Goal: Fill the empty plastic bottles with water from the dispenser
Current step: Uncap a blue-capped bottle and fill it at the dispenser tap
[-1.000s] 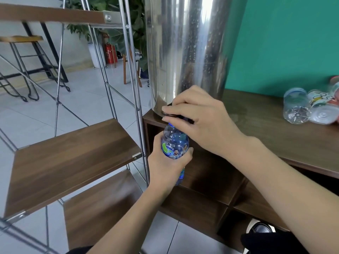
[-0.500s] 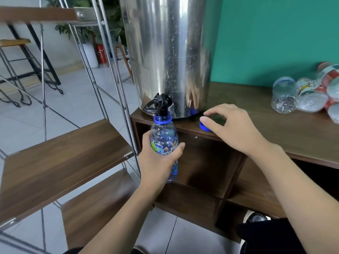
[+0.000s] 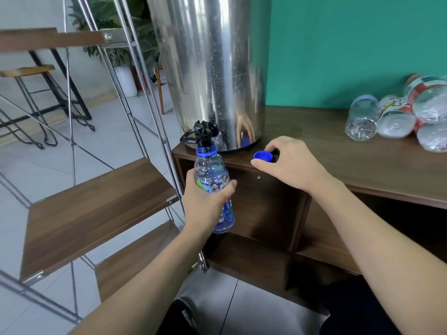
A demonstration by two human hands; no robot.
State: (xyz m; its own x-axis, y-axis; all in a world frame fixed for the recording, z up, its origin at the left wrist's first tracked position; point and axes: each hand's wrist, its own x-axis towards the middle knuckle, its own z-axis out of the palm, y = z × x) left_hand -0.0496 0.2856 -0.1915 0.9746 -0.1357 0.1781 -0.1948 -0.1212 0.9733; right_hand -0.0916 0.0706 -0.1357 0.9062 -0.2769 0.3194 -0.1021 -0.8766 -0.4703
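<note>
A dark wooden cabinet point(image 3: 362, 165) stands against a teal wall point(image 3: 350, 49), with a tiled floor and a metal-framed shelf unit point(image 3: 96, 197) to its left. On the cabinet's left corner stands the steel water dispenser point(image 3: 212, 68), its black tap point(image 3: 202, 132) projecting over the edge. Your left hand point(image 3: 205, 204) is wrapped around the middle of a clear blue-tinted plastic bottle point(image 3: 214, 182), fingers curled about the printed label; you hold it upright in front of the cabinet, with its open, blue-ringed neck directly under the tap spout and touching or nearly touching it. Whether water is flowing cannot be told. Your right hand point(image 3: 287, 165) rests over the cabinet's front edge, thumb and fingertips curved around the blue cap point(image 3: 263, 155), which lies open side up on the top just right of the dispenser's base; whether the fingers actually pinch it cannot be told. At the far right of the cabinet top, well apart from both hands, several empty bottles point(image 3: 396, 117) lie on their sides in a heap.
</note>
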